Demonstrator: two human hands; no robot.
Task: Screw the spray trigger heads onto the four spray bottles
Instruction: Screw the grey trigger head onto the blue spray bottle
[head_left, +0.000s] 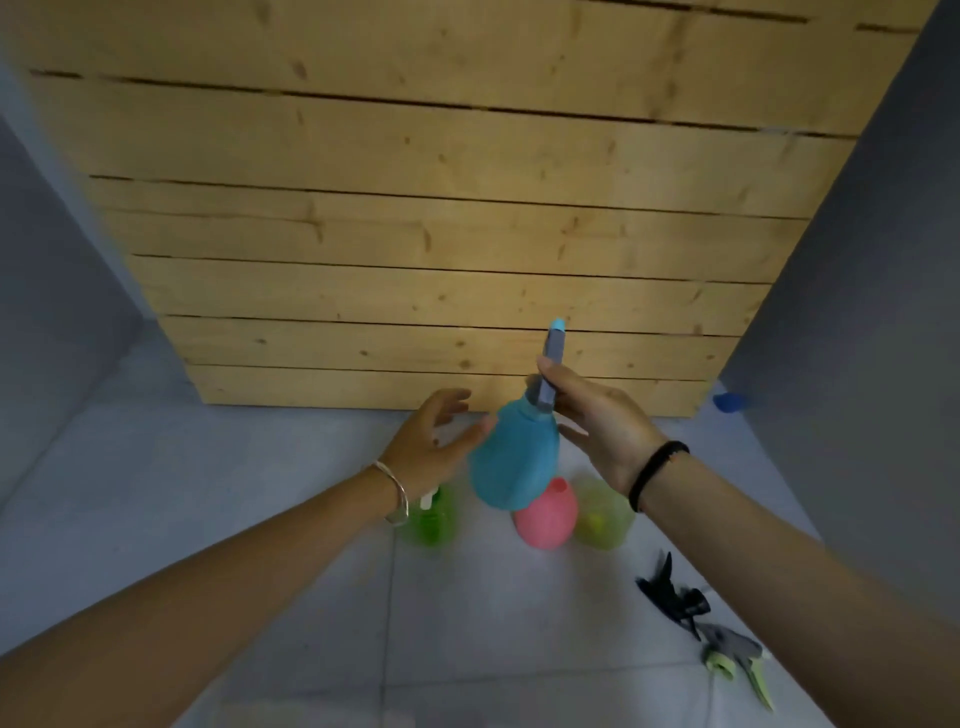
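Right hand (597, 426) around raised trigger head (549, 366)

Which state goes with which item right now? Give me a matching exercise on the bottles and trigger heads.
1 blue bottle
2 pink bottle
3 black trigger head
4 yellow-green bottle

A stands on the floor, neck open
B lies loose on the floor
C lifted, right hand gripping its grey head
D stands, top hidden behind right wrist

Pairs: 1-C, 2-A, 3-B, 4-D
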